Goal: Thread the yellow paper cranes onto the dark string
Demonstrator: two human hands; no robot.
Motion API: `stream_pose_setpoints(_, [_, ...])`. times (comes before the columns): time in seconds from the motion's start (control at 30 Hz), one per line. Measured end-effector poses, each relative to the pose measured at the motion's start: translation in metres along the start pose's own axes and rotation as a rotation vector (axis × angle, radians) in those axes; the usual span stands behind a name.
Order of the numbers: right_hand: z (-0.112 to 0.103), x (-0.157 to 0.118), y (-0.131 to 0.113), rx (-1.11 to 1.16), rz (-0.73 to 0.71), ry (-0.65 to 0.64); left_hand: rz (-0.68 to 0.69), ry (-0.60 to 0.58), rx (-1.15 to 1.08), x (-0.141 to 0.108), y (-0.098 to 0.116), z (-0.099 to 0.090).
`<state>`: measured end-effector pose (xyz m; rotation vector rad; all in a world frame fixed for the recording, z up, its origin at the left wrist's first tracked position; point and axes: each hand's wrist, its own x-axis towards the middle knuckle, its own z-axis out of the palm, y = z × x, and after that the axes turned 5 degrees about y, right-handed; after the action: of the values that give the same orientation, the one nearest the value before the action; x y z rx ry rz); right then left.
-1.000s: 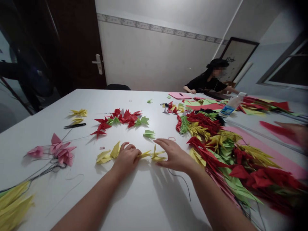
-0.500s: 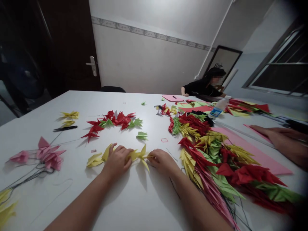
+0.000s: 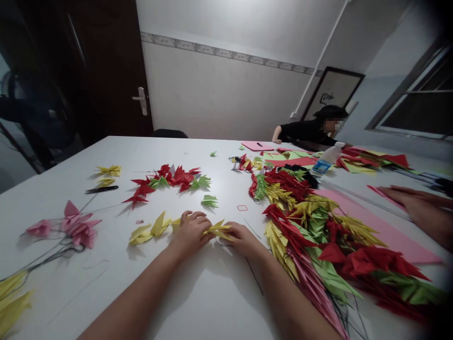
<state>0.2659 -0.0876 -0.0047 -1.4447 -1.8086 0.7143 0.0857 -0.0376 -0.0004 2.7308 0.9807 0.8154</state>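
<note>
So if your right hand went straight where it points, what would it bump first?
The yellow origami crane between your hands; your right hand seems to touch it, though depth is hard to tell.

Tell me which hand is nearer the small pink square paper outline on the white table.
Right hand: it sits just below the small pink square paper outline. The left hand is farther, down and left of it.

Dim light from above leaves a pale sheen on the white table (image 3: 60,198), with soft shadows falling toward the camera across it. Beyond the table, the left side sinks into darkness. The wide lens bows straight edges, and the corners darken and blur.
</note>
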Motion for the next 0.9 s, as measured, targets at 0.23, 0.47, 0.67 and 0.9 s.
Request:
stream_pose_setpoints(0.23, [-0.006,-0.001,0.003,0.182,0.099,0.138,-0.034,0.066,-0.044,-0.006,0.003,0.006])
stream_pose_setpoints(0.47, [-0.003,-0.003,-0.008,-0.094,-0.098,0.152,0.008,0.04,-0.052,-0.006,0.004,0.008])
stream_pose_setpoints(0.67, [0.006,0.0,-0.006,0.066,0.102,0.14,-0.06,0.125,-0.087,-0.006,0.004,0.008])
stream_pose_setpoints(0.9, [0.007,0.0,-0.006,0.059,0.197,-0.001,-0.088,0.175,-0.114,-0.004,0.002,0.009])
